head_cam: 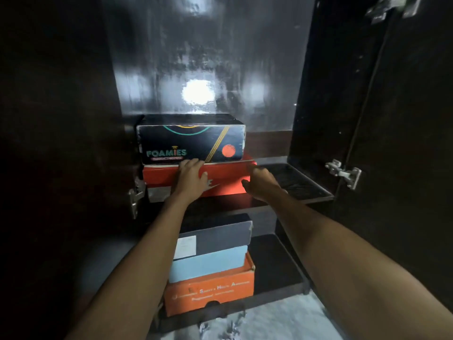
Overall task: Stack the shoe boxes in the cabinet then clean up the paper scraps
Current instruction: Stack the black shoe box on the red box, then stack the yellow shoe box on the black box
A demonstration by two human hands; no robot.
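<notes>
Red box (pixel 171 176) on upper shelf (pixel 301 185), under black box (pixel 191 141), long axis left-right. Left hand (pixel 192 176) flat on front face; right hand (pixel 261 180) released, just beside right end, nothing grasped.

inside a dark cabinet (pixel 367 119), a black foamies box (pixel 191 141) sits on a red box (pixel 228 177) on the upper shelf. the left hand (pixel 191 175) lies flat on the red box's front; the right hand (pixel 262 182) touches its right end, fingers spread. below, a grey box (pixel 220 236), a light blue box (pixel 208 263) and an orange box (pixel 210 290) are stacked.
</notes>
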